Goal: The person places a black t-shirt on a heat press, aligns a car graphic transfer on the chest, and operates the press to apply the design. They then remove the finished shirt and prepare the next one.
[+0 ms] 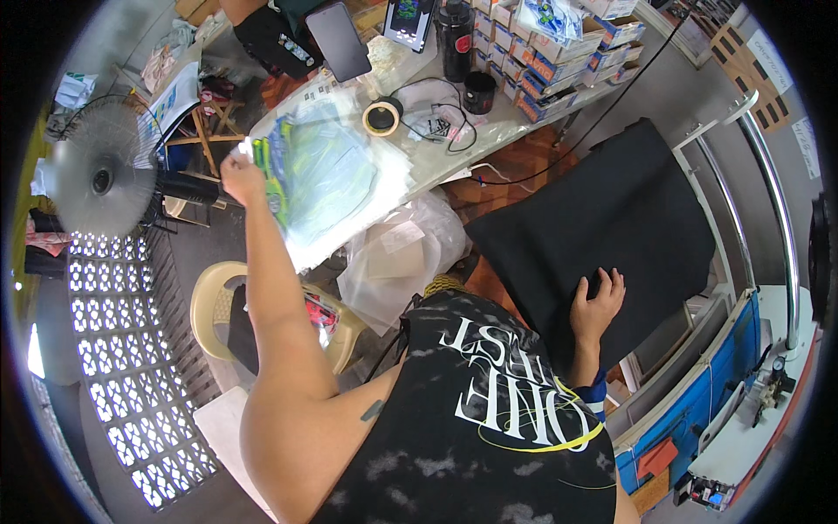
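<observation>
Small garment-printing workshop, heat press point(768, 288), stacked boxes point(559, 61), tape roll point(382, 115), standing fan point(100, 179), cluttered worktable point(489, 140)

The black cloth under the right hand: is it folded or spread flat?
Spread: the black cloth lies flat and open, the right hand resting on its near edge.

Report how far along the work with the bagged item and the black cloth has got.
Done: the black cloth lies spread flat on the press bed. In hand: the left hand grips a clear plastic bag with a green and blue item over the white table; the right hand rests on the cloth's near edge. Left: the bag is not yet at the cloth.
</observation>
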Available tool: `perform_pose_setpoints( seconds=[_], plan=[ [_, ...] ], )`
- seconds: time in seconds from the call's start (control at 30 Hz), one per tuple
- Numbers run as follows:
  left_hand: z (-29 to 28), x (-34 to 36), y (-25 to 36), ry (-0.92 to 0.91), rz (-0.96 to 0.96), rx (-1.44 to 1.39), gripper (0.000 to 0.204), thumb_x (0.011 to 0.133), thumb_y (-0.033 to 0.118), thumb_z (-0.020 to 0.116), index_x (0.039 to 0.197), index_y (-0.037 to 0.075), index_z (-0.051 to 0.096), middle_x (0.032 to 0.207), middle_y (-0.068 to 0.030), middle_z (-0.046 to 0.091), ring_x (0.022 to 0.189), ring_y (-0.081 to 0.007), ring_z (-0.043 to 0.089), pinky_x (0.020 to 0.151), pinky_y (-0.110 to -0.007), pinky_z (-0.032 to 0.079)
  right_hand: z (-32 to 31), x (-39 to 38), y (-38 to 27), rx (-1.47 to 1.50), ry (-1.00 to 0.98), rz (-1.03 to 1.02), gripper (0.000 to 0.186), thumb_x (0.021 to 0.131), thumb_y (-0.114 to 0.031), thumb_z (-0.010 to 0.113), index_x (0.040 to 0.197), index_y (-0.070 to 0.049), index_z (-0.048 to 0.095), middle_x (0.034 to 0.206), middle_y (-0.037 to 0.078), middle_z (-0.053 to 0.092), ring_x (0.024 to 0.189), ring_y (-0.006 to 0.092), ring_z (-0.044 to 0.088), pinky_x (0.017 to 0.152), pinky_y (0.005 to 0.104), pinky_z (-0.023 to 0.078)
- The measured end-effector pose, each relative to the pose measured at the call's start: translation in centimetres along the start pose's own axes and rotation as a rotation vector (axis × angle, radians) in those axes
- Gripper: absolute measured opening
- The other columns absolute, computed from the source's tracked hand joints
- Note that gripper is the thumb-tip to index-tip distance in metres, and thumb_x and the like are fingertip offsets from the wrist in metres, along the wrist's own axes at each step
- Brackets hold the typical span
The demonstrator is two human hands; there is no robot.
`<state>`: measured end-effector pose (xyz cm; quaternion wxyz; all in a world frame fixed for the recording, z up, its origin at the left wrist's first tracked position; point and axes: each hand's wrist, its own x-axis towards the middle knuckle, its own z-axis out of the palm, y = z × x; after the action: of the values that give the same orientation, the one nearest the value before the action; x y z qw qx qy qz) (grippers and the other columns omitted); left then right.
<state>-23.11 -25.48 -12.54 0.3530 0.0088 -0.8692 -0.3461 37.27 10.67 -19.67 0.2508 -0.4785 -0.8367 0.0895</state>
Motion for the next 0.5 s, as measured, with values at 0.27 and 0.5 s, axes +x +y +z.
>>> perform_pose_setpoints(
  seconds=[0.27,0.5],
  plan=[
    [-12.5,-0.5,13.8,-0.659,0.475,0.161,0.019,0.097,0.019,0.063,0.114,0.013,0.07,0.099,-0.0183,0.075,0.093,-0.0389,0.072,0.08,-0.048,0.054,-3.4,1.6,-5.1,0.476,0.036,-0.084,0.021,0.09,-0.005,0.069,0.11,0.0,0.07,0.125,0.02,0.067,0.12,0.0373,0.062,0.104,0.0442,0.048],
    [-17.8,-10.8,34.2,-1.482,1.033,-0.623,0.022,0.087,-0.002,0.064,0.107,0.004,0.068,0.087,-0.0152,0.073,0.086,-0.0305,0.074,0.076,-0.039,0.055,-1.0,0.8,-4.1,1.146,-0.235,0.294,0.025,0.103,-0.019,0.066,0.116,0.003,0.069,0.112,0.016,0.073,0.103,0.0262,0.07,0.091,0.0362,0.055]
  ],
)
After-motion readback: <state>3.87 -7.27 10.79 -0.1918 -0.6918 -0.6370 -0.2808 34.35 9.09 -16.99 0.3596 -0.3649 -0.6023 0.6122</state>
